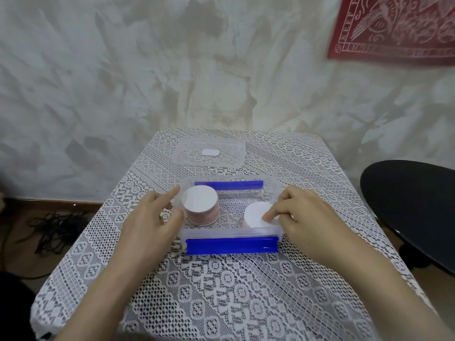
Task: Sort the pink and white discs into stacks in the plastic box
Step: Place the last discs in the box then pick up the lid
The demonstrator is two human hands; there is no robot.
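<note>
A clear plastic box [229, 234] with blue clips on its near and far sides stands mid-table. In its left half rises a tall stack of discs [200, 205], white on top with pink edges below. A lower stack [254, 215] topped by a white disc sits in the right half. My left hand [154, 217] rests against the box's left wall, index finger straight, thumb at the near left corner. My right hand [299, 212] reaches over the right wall, and its fingertips touch the top white disc of the low stack.
The box's clear lid [210, 153] lies flat farther back on the lace-covered table [221, 286]. A black round chair seat [413, 207] stands to the right. Dark cables [54, 227] lie on the floor to the left. The wall is close behind.
</note>
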